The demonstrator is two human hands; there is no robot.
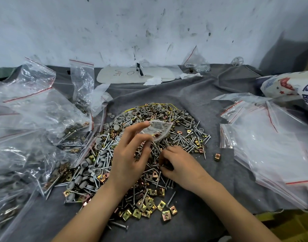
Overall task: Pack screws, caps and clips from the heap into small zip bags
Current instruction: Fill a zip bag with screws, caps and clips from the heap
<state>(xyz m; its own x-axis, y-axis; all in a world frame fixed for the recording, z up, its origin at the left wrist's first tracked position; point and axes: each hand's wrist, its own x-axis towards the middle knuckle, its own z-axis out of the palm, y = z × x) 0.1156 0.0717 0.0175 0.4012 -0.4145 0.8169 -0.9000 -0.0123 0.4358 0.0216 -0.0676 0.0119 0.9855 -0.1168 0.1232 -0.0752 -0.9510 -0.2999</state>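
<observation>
Just above the heap (101,165), left hand (130,159) pinches a zip bag (157,131); right hand (181,165) pinches screws (162,166).

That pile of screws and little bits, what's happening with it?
A person is bagging small parts. The left hand pinches a small zip bag above the heap. The right hand curls its fingers into the screws; what they grip is hidden. Filled bags lie on the left, empty bags on the right.

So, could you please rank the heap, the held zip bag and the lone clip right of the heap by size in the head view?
Largest: heap.
Then: zip bag, pinched by the left hand.
Smallest: lone clip.
All sit similarly near the camera, so the order is safe.
</observation>
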